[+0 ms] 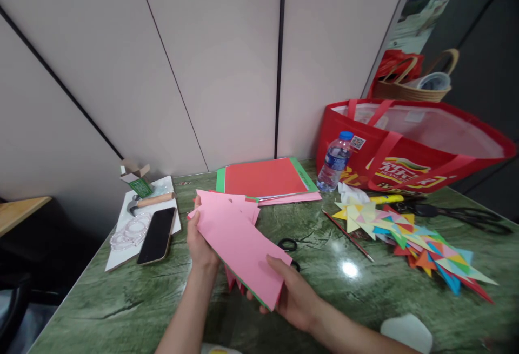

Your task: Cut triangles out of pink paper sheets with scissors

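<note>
Both of my hands hold a stack of pink paper strips (239, 240) above the green marble table (121, 300). My left hand (199, 246) grips the stack's far left edge with its fingers curled round it. At the stack's near right corner, my right hand (294, 292) supports it from below, thumb lying on top. Green and red edges show under the pink sheets. Black scissor handles (288, 246) lie on the table just behind the stack.
A pile of red, green and pink paper sheets (263, 180) lies at the back. Folded colourful paper stars (409, 238) spread at right, beside a water bottle (334, 162), a red tote bag (409, 146) and black scissors (458, 214). A phone (157, 235), bracelets and a hammer lie left.
</note>
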Demonstrator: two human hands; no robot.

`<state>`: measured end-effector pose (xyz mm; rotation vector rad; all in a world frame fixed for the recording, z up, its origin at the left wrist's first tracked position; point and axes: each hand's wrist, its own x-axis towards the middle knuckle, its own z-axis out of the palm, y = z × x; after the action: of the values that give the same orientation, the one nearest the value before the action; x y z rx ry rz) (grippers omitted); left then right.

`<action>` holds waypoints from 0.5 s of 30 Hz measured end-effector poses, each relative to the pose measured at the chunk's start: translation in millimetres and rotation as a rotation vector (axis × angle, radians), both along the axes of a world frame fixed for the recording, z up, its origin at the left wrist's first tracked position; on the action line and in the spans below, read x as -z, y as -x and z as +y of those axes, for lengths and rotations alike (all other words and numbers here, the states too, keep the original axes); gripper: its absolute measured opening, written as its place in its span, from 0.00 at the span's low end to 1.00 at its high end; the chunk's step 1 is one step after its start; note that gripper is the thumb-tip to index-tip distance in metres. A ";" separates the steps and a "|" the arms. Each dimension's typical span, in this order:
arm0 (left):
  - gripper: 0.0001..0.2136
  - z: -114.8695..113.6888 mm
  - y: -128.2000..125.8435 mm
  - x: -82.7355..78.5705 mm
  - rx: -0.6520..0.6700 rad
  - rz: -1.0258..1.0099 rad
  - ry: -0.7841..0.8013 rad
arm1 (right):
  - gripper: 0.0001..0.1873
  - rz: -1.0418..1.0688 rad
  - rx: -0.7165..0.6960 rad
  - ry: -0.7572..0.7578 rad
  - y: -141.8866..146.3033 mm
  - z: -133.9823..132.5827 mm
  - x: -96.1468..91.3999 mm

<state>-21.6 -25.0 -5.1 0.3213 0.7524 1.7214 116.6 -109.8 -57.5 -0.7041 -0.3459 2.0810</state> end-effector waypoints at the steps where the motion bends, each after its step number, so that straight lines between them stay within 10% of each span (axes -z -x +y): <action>1: 0.20 0.2 1.6 0.6 0.059 -0.008 -0.017 | 0.22 -0.018 0.006 -0.028 -0.1 0.3 1.0; 12: 0.18 5.1 6.2 13.4 0.249 -0.115 -0.006 | 0.26 0.026 -0.254 -0.085 -1.9 3.2 13.1; 15: 0.18 8.8 4.3 12.4 0.230 0.025 0.030 | 0.21 -0.174 -0.019 -0.110 -4.5 10.3 12.8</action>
<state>-25.9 -16.2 -17.5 0.3943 0.7292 1.4905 121.1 -99.5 -70.3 -0.8198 -0.5620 2.0066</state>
